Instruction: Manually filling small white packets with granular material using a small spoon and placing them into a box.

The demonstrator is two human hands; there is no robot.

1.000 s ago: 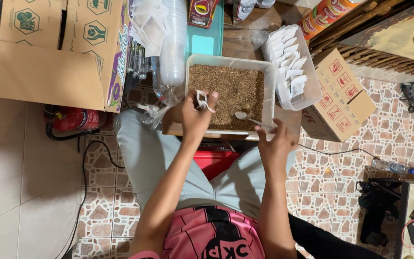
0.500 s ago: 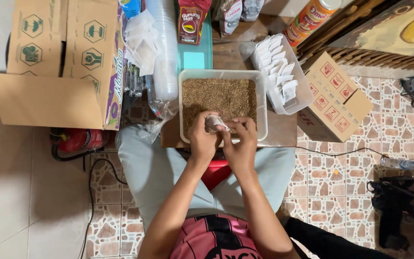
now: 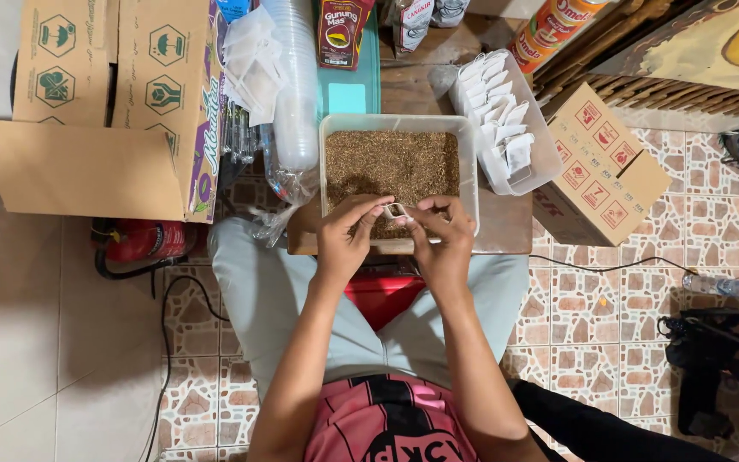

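Since a moment ago, both hands have drawn slightly apart and the small white filter bag (image 3: 396, 210) is now stretched between them rather than cupped under them. The left hand (image 3: 345, 233) pinches the bag's left edge between thumb and fingertips, fingers closed tight on it. The right hand (image 3: 444, 235) pinches the opposite edge the same way. The bag sits just above the near rim of a clear plastic tub (image 3: 470, 162) filled with loose brown tea leaves (image 3: 392, 162). The tub rests on a small wooden table (image 3: 506, 229) over the person's lap. Just right of the tub stands a narrower clear container (image 3: 543, 162) packed with upright white bags. To the left lie a sleeve of stacked clear plastic cups (image 3: 296, 85) and an open cardboard box (image 3: 104, 111). A smaller cardboard box (image 3: 605, 162) sits on the patterned tile floor at right.
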